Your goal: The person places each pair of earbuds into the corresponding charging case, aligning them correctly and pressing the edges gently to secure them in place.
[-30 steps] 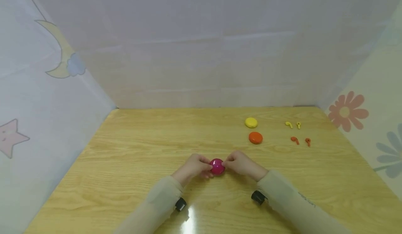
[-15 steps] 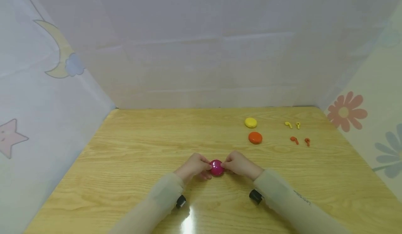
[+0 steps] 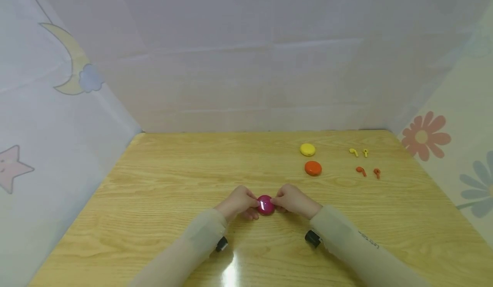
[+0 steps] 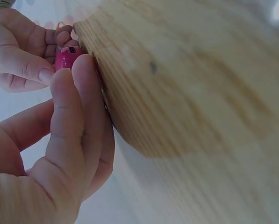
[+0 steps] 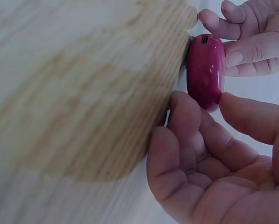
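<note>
A round, glossy magenta earbud case is between my two hands, near the middle of the table. My left hand pinches its left edge, thumb on top. From the other side my right hand pinches the right edge between thumb and fingers. The right wrist view shows the magenta case closed, with a small dark port on its side. In the left wrist view most of the case is hidden behind the left fingers.
Beyond the right hand lie an orange case and a yellow case. Further right are two yellow earbuds and two orange earbuds. Fabric walls border the wooden table at the back and sides.
Both hands keep their pinch on the magenta case, which has shifted very slightly. The other cases and earbuds stay where they were.
</note>
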`<control>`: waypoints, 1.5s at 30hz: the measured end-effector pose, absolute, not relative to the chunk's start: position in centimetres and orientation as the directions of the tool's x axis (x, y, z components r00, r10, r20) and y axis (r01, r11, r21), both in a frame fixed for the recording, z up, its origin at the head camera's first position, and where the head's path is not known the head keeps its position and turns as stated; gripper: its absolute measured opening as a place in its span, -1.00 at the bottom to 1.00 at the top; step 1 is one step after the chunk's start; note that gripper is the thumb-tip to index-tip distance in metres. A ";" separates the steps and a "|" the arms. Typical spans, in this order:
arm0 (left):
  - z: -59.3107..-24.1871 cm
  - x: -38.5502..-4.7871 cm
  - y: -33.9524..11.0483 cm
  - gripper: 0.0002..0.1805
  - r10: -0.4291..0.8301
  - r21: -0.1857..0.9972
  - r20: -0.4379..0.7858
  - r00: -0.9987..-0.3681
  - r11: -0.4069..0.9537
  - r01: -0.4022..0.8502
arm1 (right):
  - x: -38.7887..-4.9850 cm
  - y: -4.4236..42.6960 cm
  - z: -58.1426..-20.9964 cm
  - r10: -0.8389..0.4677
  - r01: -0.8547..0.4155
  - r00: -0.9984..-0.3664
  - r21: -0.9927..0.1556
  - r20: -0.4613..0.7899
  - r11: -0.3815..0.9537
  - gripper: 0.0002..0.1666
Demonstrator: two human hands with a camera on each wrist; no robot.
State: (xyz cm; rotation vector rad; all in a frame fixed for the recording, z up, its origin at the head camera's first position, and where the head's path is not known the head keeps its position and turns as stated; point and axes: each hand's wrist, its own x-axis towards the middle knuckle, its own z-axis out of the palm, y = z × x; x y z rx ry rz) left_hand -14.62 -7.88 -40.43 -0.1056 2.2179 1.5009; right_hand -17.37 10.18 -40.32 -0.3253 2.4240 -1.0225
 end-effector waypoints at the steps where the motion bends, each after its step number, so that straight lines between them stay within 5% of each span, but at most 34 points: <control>1: -40.4 -14.6 -7.9 -0.90 0.190 0.862 -0.409 -0.893 0.403 -0.309 | -17.4 10.2 -40.4 -0.400 -0.038 -0.853 -0.724 -0.335 0.688 -0.64; 31: -39.7 -14.4 -8.7 -0.86 0.182 0.847 -0.375 -0.909 0.466 -0.256 | -17.4 11.2 -40.4 -0.422 -0.077 -0.859 -0.741 -0.291 0.667 -0.57; 45: -37.9 -15.1 -9.4 -0.66 0.053 0.808 -0.248 -0.967 0.562 -0.176 | -17.8 13.4 -40.1 -0.419 -0.109 -0.872 -0.734 -0.254 0.671 -0.78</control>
